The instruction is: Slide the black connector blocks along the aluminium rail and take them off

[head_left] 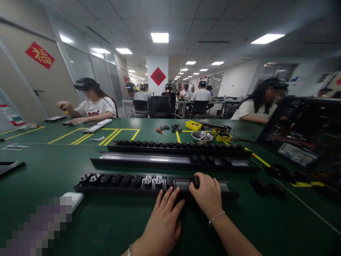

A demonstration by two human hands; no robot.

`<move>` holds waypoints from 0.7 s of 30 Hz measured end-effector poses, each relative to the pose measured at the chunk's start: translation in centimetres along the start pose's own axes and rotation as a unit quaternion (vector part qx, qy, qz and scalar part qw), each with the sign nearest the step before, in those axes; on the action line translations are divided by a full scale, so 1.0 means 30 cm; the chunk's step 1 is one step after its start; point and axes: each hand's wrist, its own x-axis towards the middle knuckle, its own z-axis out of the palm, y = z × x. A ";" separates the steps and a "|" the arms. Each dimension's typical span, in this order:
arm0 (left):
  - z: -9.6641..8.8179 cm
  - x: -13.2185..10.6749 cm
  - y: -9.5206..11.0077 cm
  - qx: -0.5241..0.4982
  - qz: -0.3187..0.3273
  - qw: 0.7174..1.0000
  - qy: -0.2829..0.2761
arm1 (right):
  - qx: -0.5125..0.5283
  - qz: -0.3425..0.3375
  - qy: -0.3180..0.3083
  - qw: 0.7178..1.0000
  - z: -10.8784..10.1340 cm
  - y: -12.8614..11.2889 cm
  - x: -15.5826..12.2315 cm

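Note:
Closest to me lies a long black channel rail point(231, 194) holding a row of socket modules point(126, 179), most of them black, a few showing light faces. My right hand point(209, 193) is closed round a round black socket module point(196, 182), held over the right part of this rail. Just left of it, my left hand point(163, 222) lies with fingers stretched out, fingertips at the rail's front edge. The rail's floor shows bare between the last seated module and my right hand.
Behind are a second rail point(144, 158) with a few modules and a filled third rail point(181, 147). Farther back sit a metal bowl point(201, 136), yellow bins point(193, 125) and a screwdriver point(161, 132). An open black case point(293, 135) stands right. Two people sit across the table.

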 end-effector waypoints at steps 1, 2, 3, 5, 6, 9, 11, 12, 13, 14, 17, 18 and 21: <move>-0.004 0.001 0.001 -0.002 -0.001 1.000 -0.003 | -0.003 -0.005 0.005 1.000 0.002 0.001 -0.001; -0.008 0.002 0.002 -0.004 -0.003 1.000 -0.005 | -0.006 -0.011 0.011 1.000 0.004 0.003 -0.002; -0.012 0.003 0.004 -0.006 -0.003 1.000 -0.007 | -0.010 -0.017 0.016 1.000 0.006 0.005 -0.003; -0.017 0.004 0.006 -0.012 -0.004 1.000 -0.009 | -0.016 -0.027 0.026 0.999 0.011 0.008 -0.004; -0.018 0.005 0.007 -0.016 -0.004 1.000 -0.010 | -0.018 -0.032 0.031 0.999 0.013 0.010 -0.006; -0.016 0.004 0.007 -0.022 -0.002 1.000 -0.006 | -0.025 -0.046 0.048 0.997 0.021 0.014 -0.011; -0.012 0.004 0.005 -0.022 -0.001 1.000 -0.005 | -0.027 -0.053 0.059 0.997 0.026 0.016 -0.015; -0.010 0.004 0.004 -0.020 0.000 1.000 -0.004 | -0.027 -0.055 0.063 0.996 0.028 0.016 -0.016; -0.008 0.005 0.002 -0.017 0.001 1.000 -0.004 | -0.028 -0.056 0.067 0.996 0.029 0.017 -0.017; -0.007 0.005 0.000 -0.015 0.003 1.000 -0.003 | -0.027 -0.057 0.069 0.996 0.031 0.017 -0.018; -0.002 0.007 -0.007 -0.009 0.009 1.000 0.001 | -0.024 -0.055 0.066 0.996 0.031 0.016 -0.019; 0.000 0.008 -0.010 -0.007 0.011 1.000 0.003 | -0.022 -0.052 0.063 0.996 0.030 0.016 -0.019; 0.006 0.006 -0.020 0.001 0.019 1.000 0.008 | -0.017 -0.040 0.050 0.998 0.026 0.014 -0.019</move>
